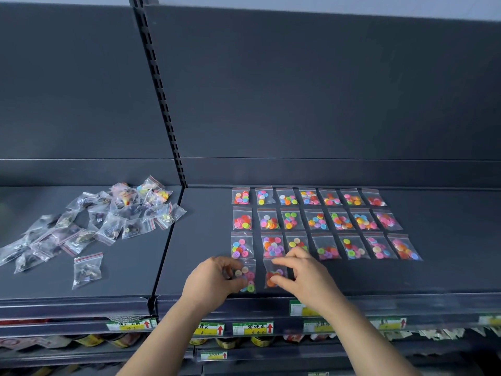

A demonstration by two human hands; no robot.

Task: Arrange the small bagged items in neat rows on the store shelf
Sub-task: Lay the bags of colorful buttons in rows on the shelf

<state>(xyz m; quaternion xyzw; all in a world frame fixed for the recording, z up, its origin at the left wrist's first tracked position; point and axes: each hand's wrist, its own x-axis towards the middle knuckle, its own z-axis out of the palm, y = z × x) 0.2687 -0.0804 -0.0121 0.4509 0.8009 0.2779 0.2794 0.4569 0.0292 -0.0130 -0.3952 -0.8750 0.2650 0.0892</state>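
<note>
Small clear zip bags of coloured buttons lie in three neat rows (317, 222) on the dark grey shelf (406, 272). A fourth row starts at the front left with two bags. My left hand (214, 278) pinches the left button bag (248, 276) at its left edge. My right hand (303, 272) pinches the second button bag (273, 275) at its right side, fingers curled over it. Both bags lie flat on the shelf. A loose pile of bags (89, 223) with darker contents sits on the left shelf section.
One single bag (87, 270) lies apart in front of the pile. An upright slotted post (165, 109) divides the two shelf sections. Price labels (252, 328) line the shelf's front edge, with jars on the lower shelf (227, 341). Bare shelf stretches right of the fourth row.
</note>
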